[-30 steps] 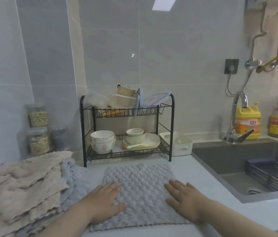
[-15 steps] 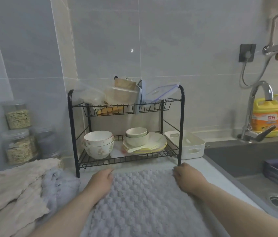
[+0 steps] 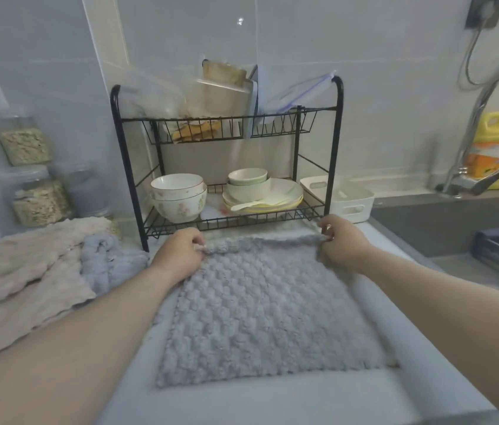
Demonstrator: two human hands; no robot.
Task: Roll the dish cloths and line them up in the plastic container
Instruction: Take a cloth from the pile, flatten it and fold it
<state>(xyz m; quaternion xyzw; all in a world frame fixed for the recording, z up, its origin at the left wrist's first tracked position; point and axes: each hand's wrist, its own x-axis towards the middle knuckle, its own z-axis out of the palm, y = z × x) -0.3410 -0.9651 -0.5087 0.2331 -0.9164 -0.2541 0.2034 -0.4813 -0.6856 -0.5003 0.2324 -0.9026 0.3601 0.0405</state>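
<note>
My left hand (image 3: 177, 251) was curled on the far left corner of the grey, bobbly square dish cloth (image 3: 266, 311), thumb and fingers pinching the hem. My right hand (image 3: 345, 242) pinched the far right corner the same way. Each hand held cloth and nothing else.

The pinched edge ran left to right between the two hands and was lifted slightly off the pale worktop (image 3: 303, 400). The rest of the cloth lay flat and stretched from the hands back towards me. I judged that any roll would take that left-to-right line as its long axis and travel towards my body, since the sheet lay on the near side of both hands.

Beyond the right hand, just behind it and a little to its right, stood the white plastic container (image 3: 345, 196) with cut-out handles. It appeared to hold no cloths. It sat on the worktop against the right leg of the black two-tier wire rack (image 3: 226, 124), which hid part of it. Its long axis seemed to run obliquely from far left to near right, with one handled end facing me. The right hand was clearly the nearer one for carrying a roll there.

To the left of the left hand lay a heap of beige dish cloths (image 3: 21, 271) with a crumpled blue-grey one (image 3: 110, 259) beside it.
</note>
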